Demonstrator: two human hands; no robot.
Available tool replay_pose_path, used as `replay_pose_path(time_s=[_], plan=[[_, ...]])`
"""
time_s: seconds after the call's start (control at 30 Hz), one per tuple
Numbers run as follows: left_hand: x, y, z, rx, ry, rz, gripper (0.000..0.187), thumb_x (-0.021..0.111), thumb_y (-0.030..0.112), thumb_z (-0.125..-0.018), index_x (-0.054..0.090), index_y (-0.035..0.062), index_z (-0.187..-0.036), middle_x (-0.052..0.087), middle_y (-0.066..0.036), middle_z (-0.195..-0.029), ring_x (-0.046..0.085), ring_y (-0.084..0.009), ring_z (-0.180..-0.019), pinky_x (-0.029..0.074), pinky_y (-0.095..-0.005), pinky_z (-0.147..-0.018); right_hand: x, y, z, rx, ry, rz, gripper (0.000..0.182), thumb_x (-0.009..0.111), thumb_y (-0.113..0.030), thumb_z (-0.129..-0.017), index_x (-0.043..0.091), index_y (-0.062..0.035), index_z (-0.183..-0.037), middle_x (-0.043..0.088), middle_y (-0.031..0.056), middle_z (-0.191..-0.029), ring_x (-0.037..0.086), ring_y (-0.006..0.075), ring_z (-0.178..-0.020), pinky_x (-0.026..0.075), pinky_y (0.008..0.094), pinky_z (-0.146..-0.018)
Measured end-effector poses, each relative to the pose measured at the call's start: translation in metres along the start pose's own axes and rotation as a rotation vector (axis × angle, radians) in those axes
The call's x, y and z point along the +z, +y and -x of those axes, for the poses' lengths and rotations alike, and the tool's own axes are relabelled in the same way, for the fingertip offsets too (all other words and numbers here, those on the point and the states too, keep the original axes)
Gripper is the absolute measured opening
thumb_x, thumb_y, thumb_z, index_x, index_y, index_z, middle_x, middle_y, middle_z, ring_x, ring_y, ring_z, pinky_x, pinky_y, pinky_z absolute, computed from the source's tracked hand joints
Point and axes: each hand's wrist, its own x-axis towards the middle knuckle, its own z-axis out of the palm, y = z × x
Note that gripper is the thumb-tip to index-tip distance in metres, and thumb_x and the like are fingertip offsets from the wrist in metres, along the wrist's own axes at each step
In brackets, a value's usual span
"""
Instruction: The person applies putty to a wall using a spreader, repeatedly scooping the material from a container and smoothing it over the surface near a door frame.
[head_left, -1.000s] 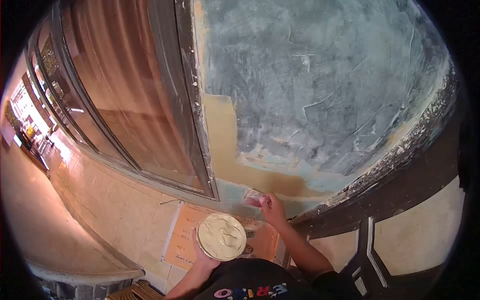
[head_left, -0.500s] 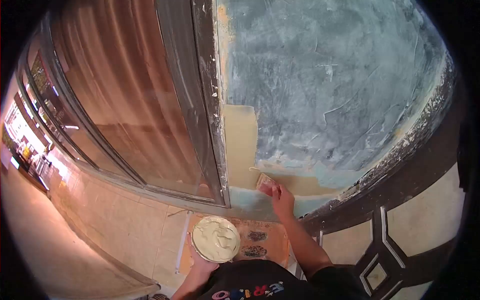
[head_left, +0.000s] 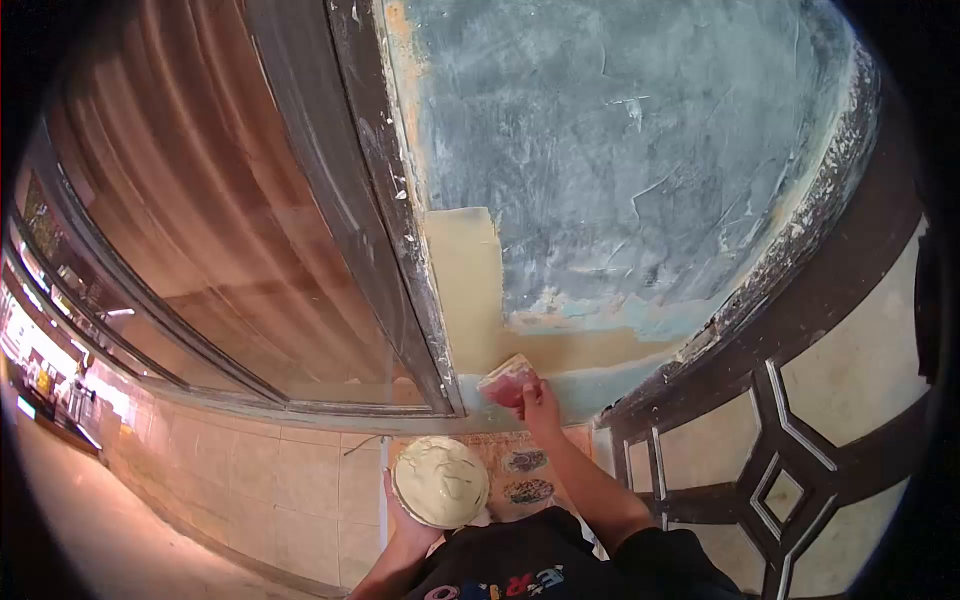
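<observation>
My right hand (head_left: 540, 408) pinches a reddish putty scraper (head_left: 508, 385) by its lower right side. Cream putty coats the scraper's upper edge, which is at the bottom of the fresh putty on the wall. Whether that edge touches the wall is hard to tell. A beige putty strip (head_left: 465, 280) runs down beside the window frame and meets a horizontal putty band (head_left: 600, 350). Low in front of my body, my left hand (head_left: 408, 520) supports a round container (head_left: 440, 482) heaped with cream putty; most of its fingers are hidden underneath.
Blue-grey patchy wall (head_left: 580, 150) rises ahead. To the left stands a dark-framed window (head_left: 345, 200) with a brown curtain behind the glass. A dark panelled door (head_left: 780, 400) is on the right. An orange mat (head_left: 510, 440) lies on the tiled floor (head_left: 290, 500).
The scraper has moved slightly down and turned, showing more of its flat face. A small curl of putty on the wall is gone, and the band joins the strip smoothly. My view has shifted.
</observation>
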Motion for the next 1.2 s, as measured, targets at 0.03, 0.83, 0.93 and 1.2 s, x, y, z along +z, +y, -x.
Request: replay_pose_path(time_s=[0.03,0.83,0.93,1.2], plan=[[0.0,0.001,0.001,0.016,-0.013,-0.023,0.078,0.018,0.068,-0.087,0.036,0.0161,-0.142,0.039,-0.011,-0.144,0.039,-0.0344,-0.13,0.028,-0.0536,-0.108,0.008,0.003,0.004,0.152,-0.053,-0.252,0.023,0.049,-0.023,-0.097,0.05,-0.0046,-0.111,0.061,0.0068,-0.081,0.061,0.0153,-0.057,0.049,0.0261,-0.051],[-0.032,0.018,0.017,0.077,0.111,-0.033,0.073,0.022,0.066,-0.089,0.038,0.015,-0.139,0.043,-0.011,-0.14,0.042,-0.0329,-0.127,0.033,-0.0512,-0.105,0.089,-0.029,-0.018,0.201,0.023,-0.633,0.032,0.051,-0.034,-0.096,0.044,-0.0059,-0.108,0.057,0.0082,-0.091,0.067,0.0208,-0.072,0.056,0.0284,-0.061],[-0.021,0.016,0.014,0.115,0.093,-0.053,0.074,0.021,0.066,-0.09,0.039,0.0139,-0.139,0.043,-0.012,-0.14,0.042,-0.033,-0.127,0.033,-0.051,-0.106,0.088,0.021,-0.006,0.413,0.006,-0.531,0.036,0.049,-0.038,-0.097,0.044,-0.0053,-0.11,0.057,0.0086,-0.092,0.067,0.0213,-0.074,0.057,0.0314,-0.059],[-0.023,0.017,0.011,0.046,0.08,-0.063,0.074,0.022,0.067,-0.089,0.039,0.0147,-0.139,0.042,-0.011,-0.141,0.042,-0.0337,-0.127,0.033,-0.0521,-0.105,0.092,-0.057,-0.009,0.199,-0.007,-0.681,0.032,0.051,-0.029,-0.097,0.042,-0.0017,-0.11,0.058,0.0127,-0.093,0.067,0.0224,-0.069,0.056,0.0291,-0.057]])
